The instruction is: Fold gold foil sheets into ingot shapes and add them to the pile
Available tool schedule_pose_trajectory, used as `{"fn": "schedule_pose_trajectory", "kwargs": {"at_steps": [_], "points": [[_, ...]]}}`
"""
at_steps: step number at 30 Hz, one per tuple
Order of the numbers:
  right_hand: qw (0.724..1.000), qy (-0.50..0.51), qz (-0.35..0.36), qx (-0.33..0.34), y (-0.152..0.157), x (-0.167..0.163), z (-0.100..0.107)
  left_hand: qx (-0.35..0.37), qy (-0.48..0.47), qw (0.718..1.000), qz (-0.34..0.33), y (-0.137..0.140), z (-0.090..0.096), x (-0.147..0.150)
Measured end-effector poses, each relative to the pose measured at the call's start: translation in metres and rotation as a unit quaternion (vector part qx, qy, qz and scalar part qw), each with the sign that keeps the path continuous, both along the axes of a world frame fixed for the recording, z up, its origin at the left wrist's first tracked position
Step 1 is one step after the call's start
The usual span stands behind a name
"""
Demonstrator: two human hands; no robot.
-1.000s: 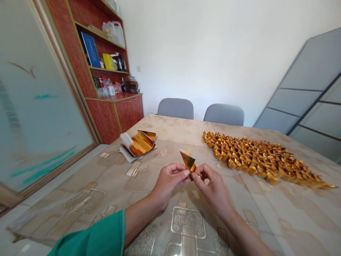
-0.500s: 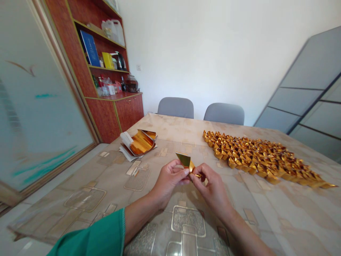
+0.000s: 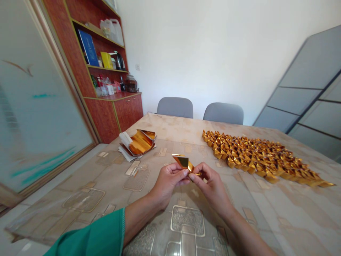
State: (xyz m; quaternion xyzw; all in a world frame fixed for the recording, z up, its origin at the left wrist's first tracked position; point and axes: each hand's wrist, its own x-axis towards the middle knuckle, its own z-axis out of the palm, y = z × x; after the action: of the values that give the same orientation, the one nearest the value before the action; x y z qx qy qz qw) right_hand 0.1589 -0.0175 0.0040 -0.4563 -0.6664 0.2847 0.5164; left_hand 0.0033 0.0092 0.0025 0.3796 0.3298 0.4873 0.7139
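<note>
Between both hands, above the near part of the table, is a piece of folded gold foil paper (image 3: 182,162) with a pointed flap standing up to the left. My left hand (image 3: 170,179) pinches its lower left side between thumb and fingers. On the other side, my right hand (image 3: 209,181) is closed on the right end, its thumb against the fold and its fingers partly hiding the paper. A loose stack of gold foil sheets (image 3: 141,143) with white backing lies curled on the table beyond my left hand. Several rows of folded gold paper ingots (image 3: 253,154) stand at the right.
A patterned cloth covers the table (image 3: 165,129). Behind its far edge stand two grey chairs (image 3: 175,107) (image 3: 223,113). A red-brown cabinet (image 3: 106,113) with shelved goods is at the left, by a frosted glass door (image 3: 39,106).
The upright flap of the foil paper has tipped lower and to the left. My right fingers have turned slightly around their end. Both hands remain in nearly the same place.
</note>
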Motion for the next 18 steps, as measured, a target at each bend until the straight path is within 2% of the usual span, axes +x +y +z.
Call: {"fn": "schedule_pose_trajectory", "kwargs": {"at_steps": [4, 9, 18], "points": [[0.999, 0.029, 0.017, 0.007, -0.001, 0.002, 0.003, 0.022, -0.009, 0.999, 0.026, 0.000, 0.003, 0.000], [0.997, 0.082, 0.009, 0.000, 0.002, 0.001, -0.001, 0.040, -0.014, 0.999, 0.011, -0.002, 0.003, 0.000], [0.996, 0.086, -0.006, 0.004, 0.005, -0.002, -0.008, 0.020, -0.016, 0.999, 0.019, 0.000, 0.001, 0.002]]}}
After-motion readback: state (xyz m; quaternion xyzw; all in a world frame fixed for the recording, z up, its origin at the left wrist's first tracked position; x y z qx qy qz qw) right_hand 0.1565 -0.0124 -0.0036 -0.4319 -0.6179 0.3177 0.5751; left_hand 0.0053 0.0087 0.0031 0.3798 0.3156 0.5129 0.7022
